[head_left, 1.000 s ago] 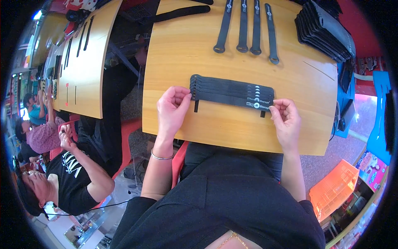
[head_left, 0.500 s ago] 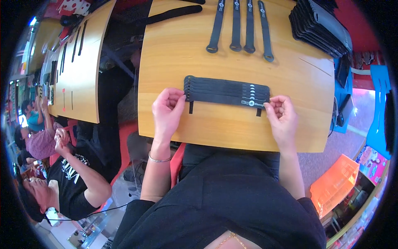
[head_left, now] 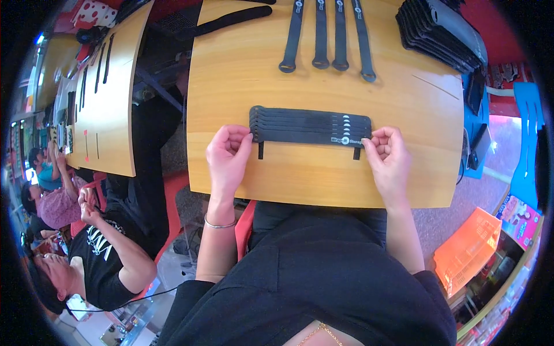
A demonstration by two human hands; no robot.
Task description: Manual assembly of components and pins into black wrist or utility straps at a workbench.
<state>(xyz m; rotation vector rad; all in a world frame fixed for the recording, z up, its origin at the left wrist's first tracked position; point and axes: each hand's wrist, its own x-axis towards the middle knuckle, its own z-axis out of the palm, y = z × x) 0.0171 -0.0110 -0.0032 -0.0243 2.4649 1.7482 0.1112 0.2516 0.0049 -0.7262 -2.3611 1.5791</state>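
A fanned stack of black straps (head_left: 300, 126) lies across the table in front of me, their edges stepped one below another. At its left end, my left hand (head_left: 227, 155) pinches the lower corner between thumb and fingertips. The lower right corner is pinched the same way by my right hand (head_left: 389, 154). Two short black strips stick out from under the stack's near edge, a left strip (head_left: 261, 151) and a right strip (head_left: 356, 153). Farther off, several loose black straps with looped ends (head_left: 322, 34) lie side by side, pointing toward me.
A pile of folded black pieces (head_left: 441, 37) stands at the table's far right corner. More black straps (head_left: 234, 22) lie at the far left. An orange basket (head_left: 467, 251) is on the right below the table. On the left, a co-worker (head_left: 115, 248) sits by another table (head_left: 115, 127).
The view has shifted slightly, so the table's things appear a little farther left. Both hands stay at the two ends of the strap stack, which looks much the same.
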